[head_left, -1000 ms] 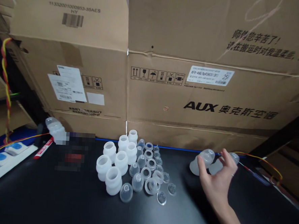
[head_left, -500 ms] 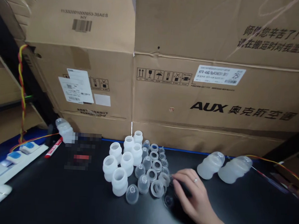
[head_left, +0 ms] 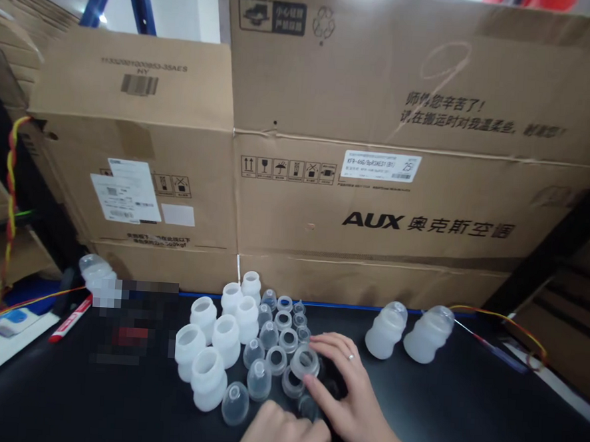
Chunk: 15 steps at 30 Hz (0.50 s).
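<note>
My right hand (head_left: 352,391) pinches a translucent bottle collar ring (head_left: 305,362) between thumb and fingers, over the other rings. My left hand (head_left: 282,433) is at the bottom edge, fingers curled; whatever they may hold is hidden. Close to its fingertips lies a clear silicone nipple (head_left: 307,406), partly covered. Left of the rings stand clear domed caps (head_left: 259,380) in a row. Several white, open-necked baby bottle bodies (head_left: 209,379) stand upright further left. A column of small clear nipples (head_left: 299,319) runs along the right side of the rings.
Two capped bottles (head_left: 386,330) stand at the back right, near a thin screwdriver-like tool (head_left: 492,346). At left are another capped bottle (head_left: 94,272), a red marker (head_left: 70,318) and a white power strip (head_left: 5,346). A large cardboard box (head_left: 286,200) walls off the back.
My left hand has come in from the bottom edge. My right hand now has a collar ring raised in its fingers. The view has turned, so the table things appear further left and slightly lower.
</note>
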Available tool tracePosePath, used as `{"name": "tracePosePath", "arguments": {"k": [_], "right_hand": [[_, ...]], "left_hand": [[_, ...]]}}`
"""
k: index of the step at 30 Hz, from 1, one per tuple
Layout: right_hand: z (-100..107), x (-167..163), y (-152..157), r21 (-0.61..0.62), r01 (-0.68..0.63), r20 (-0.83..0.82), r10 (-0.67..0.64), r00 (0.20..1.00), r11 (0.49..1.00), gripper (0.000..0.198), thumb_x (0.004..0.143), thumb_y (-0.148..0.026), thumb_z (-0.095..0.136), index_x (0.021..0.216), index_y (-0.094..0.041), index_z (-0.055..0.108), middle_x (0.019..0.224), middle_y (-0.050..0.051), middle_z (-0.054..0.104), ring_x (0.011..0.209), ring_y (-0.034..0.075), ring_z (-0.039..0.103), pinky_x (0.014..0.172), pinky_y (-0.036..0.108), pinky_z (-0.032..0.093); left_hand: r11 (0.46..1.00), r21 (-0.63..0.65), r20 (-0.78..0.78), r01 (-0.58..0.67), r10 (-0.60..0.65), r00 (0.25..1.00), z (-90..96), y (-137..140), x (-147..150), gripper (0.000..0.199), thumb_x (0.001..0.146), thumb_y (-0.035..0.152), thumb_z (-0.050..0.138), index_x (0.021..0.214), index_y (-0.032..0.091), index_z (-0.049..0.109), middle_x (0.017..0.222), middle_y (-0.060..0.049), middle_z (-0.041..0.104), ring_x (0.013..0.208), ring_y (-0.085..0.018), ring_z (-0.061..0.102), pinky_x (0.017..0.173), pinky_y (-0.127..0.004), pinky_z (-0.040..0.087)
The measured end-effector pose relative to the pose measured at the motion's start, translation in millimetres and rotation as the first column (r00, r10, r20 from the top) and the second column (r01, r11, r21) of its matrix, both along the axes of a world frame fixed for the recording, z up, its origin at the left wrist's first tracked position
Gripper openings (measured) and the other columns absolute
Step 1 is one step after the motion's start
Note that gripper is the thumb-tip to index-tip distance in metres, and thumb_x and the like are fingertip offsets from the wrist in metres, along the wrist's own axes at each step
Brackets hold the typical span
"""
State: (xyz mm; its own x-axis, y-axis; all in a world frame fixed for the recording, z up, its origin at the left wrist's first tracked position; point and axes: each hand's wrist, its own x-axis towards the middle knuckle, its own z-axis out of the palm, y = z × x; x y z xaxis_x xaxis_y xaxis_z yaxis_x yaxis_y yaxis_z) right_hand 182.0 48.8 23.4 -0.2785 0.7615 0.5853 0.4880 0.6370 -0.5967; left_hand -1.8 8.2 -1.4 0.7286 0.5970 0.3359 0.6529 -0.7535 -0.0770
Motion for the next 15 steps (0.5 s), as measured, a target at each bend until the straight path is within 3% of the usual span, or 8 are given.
{"name": "tracePosePath", "arguments": {"k": [4, 6, 10, 13, 15], "right_hand": [[1, 9, 5, -0.178, 0.115, -0.247, -0.157, 0.956, 0.977, 0.031, 0.095, -0.044, 0.068, 0.123, -0.032, 0.07, 0.12, 0.008, 0.076, 0.113, 0.031, 0.07, 0.101, 0.049, 0.057], [2, 13, 8, -0.269, 0.123, -0.327, -0.21, 0.921, 0.955, 0.034, 0.096, -0.05, 0.066, 0.123, -0.03, 0.072, 0.121, 0.008, 0.077, 0.113, 0.031, 0.071, 0.103, 0.048, 0.056], [5, 14, 8, -0.357, 0.055, -0.439, -0.219, 0.871, 0.933, 0.037, 0.096, -0.057, 0.063, 0.107, -0.025, 0.078, 0.113, 0.009, 0.079, 0.108, 0.03, 0.072, 0.097, 0.039, 0.057], [10, 9, 4, -0.371, -0.031, -0.495, -0.169, 0.852, 0.928, 0.039, 0.097, -0.057, 0.062, 0.101, -0.022, 0.078, 0.095, 0.006, 0.078, 0.089, 0.024, 0.072, 0.083, 0.031, 0.058], [12, 4, 0, -0.386, -0.088, -0.524, -0.14, 0.84, 0.918, 0.039, 0.097, -0.057, 0.063, 0.097, -0.021, 0.077, 0.083, 0.004, 0.075, 0.079, 0.021, 0.069, 0.075, 0.028, 0.056]], "left_hand": [[0.988, 0.029, 0.312, -0.154, 0.138, 0.94, -3.6, 12, -9, 0.037, 0.074, 0.012, 0.065, 0.11, 0.021, 0.067, 0.075, 0.003, 0.083, 0.053, -0.022, 0.078, 0.044, -0.032, 0.049], [0.986, -0.001, 0.404, -0.167, 0.153, 0.902, -6.9, 10, -11, 0.033, 0.079, 0.013, 0.061, 0.11, 0.024, 0.067, 0.075, 0.004, 0.082, 0.053, -0.02, 0.078, 0.045, -0.029, 0.048], [0.974, -0.188, 0.566, -0.127, 0.213, 0.796, -9.2, 6, -8, 0.02, 0.089, 0.019, 0.056, 0.099, 0.03, 0.069, 0.055, 0.008, 0.065, 0.039, -0.013, 0.062, 0.043, -0.023, 0.043], [0.932, -0.357, 0.749, -0.059, 0.323, 0.579, -8.0, 3, -2, 0.012, 0.093, 0.033, 0.059, 0.094, 0.027, 0.07, 0.083, -0.001, 0.072, 0.041, -0.008, 0.053, 0.041, -0.019, 0.043], [0.879, -0.475, 0.816, 0.043, 0.422, 0.394, -6.8, 1, 1, 0.025, 0.095, 0.049, 0.062, 0.095, 0.025, 0.069, 0.103, -0.007, 0.077, 0.048, -0.008, 0.059, 0.039, -0.016, 0.043]]}}
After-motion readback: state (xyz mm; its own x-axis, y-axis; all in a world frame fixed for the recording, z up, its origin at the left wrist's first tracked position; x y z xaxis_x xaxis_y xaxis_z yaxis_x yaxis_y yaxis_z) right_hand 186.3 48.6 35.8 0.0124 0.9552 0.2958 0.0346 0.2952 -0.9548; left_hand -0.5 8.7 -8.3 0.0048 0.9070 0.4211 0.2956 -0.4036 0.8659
